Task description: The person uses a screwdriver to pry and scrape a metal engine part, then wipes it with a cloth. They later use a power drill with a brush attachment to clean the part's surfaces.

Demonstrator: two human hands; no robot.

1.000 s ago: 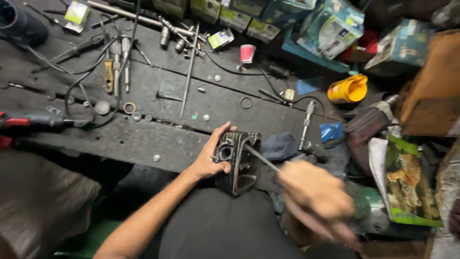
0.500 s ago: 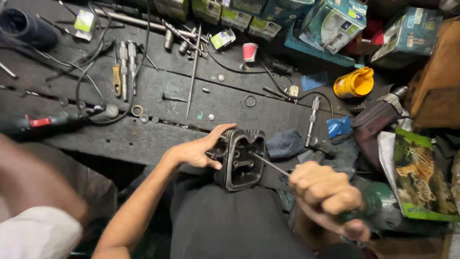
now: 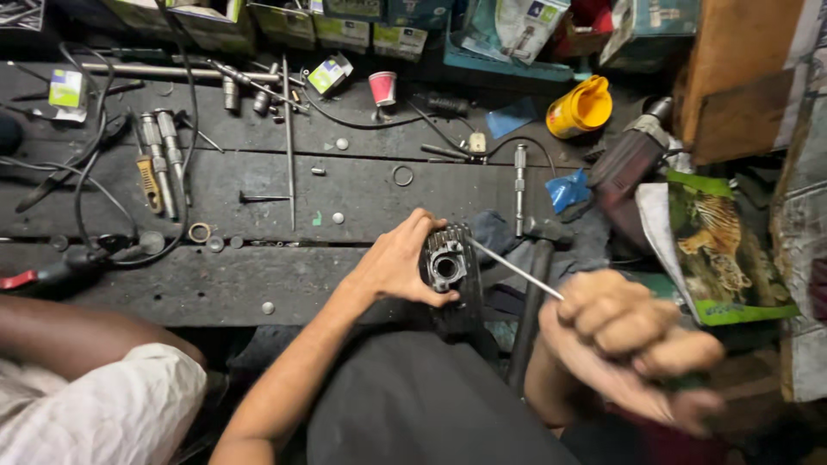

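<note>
Dark, greasy planks make up our workbench (image 3: 258, 284), its near edge meeting our lap. Nearest to us, our right hand (image 3: 629, 340) is closed in a fist around the handle of a thin metal rod tool (image 3: 517, 269), whose handle is hidden in the grip. Its shaft runs up and left, its tip ending at the finned cylinder block (image 3: 448, 263). Our left hand (image 3: 401, 258) lies on the block's left side, fingers curled over its top and thumb under its round bore, which faces us. Beyond it a hammer (image 3: 534, 293) lies beside a blue rag. Farther back stand a yellow jug (image 3: 581, 108) and a pink cup (image 3: 382, 88).
</note>
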